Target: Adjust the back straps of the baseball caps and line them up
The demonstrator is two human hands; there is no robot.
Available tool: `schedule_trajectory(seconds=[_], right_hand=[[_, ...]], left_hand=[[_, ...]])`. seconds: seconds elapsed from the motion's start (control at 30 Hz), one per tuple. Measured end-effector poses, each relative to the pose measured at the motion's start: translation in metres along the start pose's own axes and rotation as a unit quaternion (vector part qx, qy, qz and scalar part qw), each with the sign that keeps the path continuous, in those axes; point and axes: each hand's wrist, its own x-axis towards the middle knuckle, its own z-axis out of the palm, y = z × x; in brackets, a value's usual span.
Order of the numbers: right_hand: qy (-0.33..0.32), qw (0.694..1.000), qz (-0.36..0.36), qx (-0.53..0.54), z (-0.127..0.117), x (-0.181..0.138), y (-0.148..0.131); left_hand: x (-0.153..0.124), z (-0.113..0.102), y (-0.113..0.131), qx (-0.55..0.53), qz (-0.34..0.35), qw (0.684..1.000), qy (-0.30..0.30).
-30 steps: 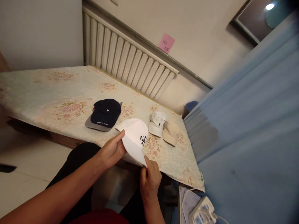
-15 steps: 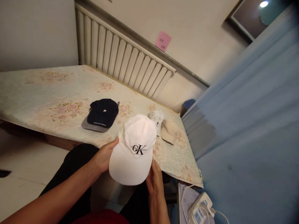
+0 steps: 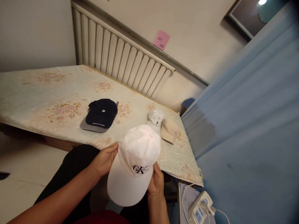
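Note:
A white baseball cap with dark "CK" lettering is held up over my lap, its brim pointing down toward me. My left hand grips its left side, thumb on the outside and the other fingers partly hidden. On the right side my right hand holds the edge near the brim, fingertips tucked behind the cap. A navy cap with a grey brim lies on the bed to the left. Beyond the held cap rest a smaller-looking white cap with a dark logo and a beige cap, side by side.
The bed has a floral cover. A radiator runs along the wall behind it, below a pink note. Blue curtain hangs at the right. A power strip with cables sits on a small stand at lower right.
The held white cap has come down and nearer to me, tilting so more of its crown top shows. Both hands keep their grip; the other caps stay put.

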Motion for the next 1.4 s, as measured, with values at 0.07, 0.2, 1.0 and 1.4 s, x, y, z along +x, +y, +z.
schedule_trajectory(seconds=[0.07, 0.2, 1.0, 1.4], right_hand=[[0.004, 1.000, 0.000, -0.010, -0.001, 0.000, 0.001], [0.003, 1.000, 0.001, -0.016, -0.003, 0.001, 0.003], [-0.002, 0.999, 0.035, 0.013, -0.023, 0.015, 0.013], [-0.009, 0.987, -0.037, -0.154, -0.036, 0.062, 0.018]], left_hand=[[0.003, -0.004, 0.000, 0.001, 0.014, 1.000, 0.004], [0.005, -0.010, -0.001, 0.003, 0.013, 1.000, 0.022], [-0.013, -0.048, -0.030, 0.117, -0.025, 0.991, -0.058], [-0.009, -0.057, -0.035, 0.239, -0.015, 0.970, -0.042]])
